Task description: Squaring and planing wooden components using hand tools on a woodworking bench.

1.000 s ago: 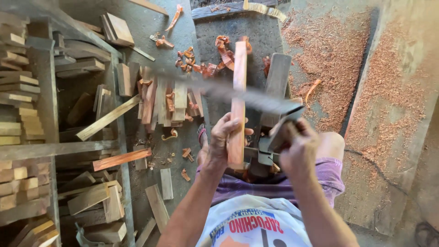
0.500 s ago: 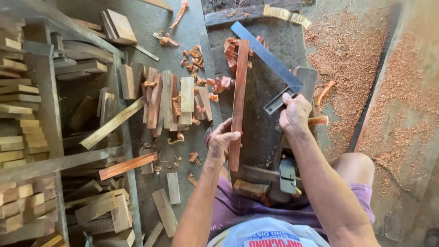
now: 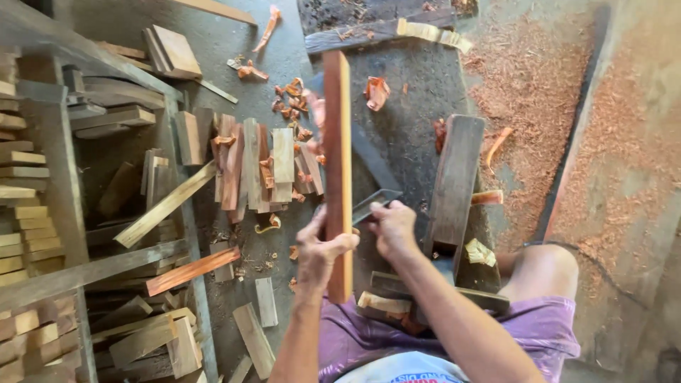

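The left hand (image 3: 320, 250) is closed around a long, straight slat of reddish wood (image 3: 338, 170), smooth-faced and square-edged, which stands on end and runs away from the person up the view; the grip sits near its lower part. Just beside it, the right hand (image 3: 392, 228) is clenched on the handle of a dark, flat-bladed chopping tool (image 3: 369, 167), whose blade passes behind the slat, so that much of its length is hidden and its outline is blurred. To the right a weathered grey plank (image 3: 454, 184) leans over a rough block. On the dusty concrete floor (image 3: 227, 42) to the left lies a loose row of short trimmed slats (image 3: 259, 170), pale and reddish, with curled orange shavings (image 3: 291, 99) scattered among them. A bed of fine reddish sawdust (image 3: 525, 85) spreads at the right. Stacked offcuts (image 3: 28, 213) fill rough wooden racks at the left edge, cut off by the frame. The person's purple shorts (image 3: 440, 333) show below.
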